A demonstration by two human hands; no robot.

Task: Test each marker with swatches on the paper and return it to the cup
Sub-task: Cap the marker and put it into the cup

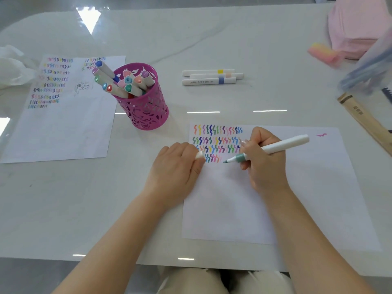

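Observation:
A white sheet of paper (297, 198) lies in front of me, with rows of coloured squiggle swatches (218, 143) at its top left. My right hand (265, 164) grips an uncapped white marker (282, 146) with a grey-green collar; its tip sits just right of the lowest swatch row. My left hand (176, 166) rests on the paper's left edge and holds the marker's white cap (199, 155) between thumb and fingers. A magenta cut-out cup (146, 111) full of several capped markers stands to the upper left.
Three capped markers (212, 77) lie on the table behind the paper. An earlier swatch sheet (63, 124) lies at the left. A pink case (358, 28), a pink-yellow eraser (322, 53), a clear bag and a wooden box (364, 122) crowd the right side.

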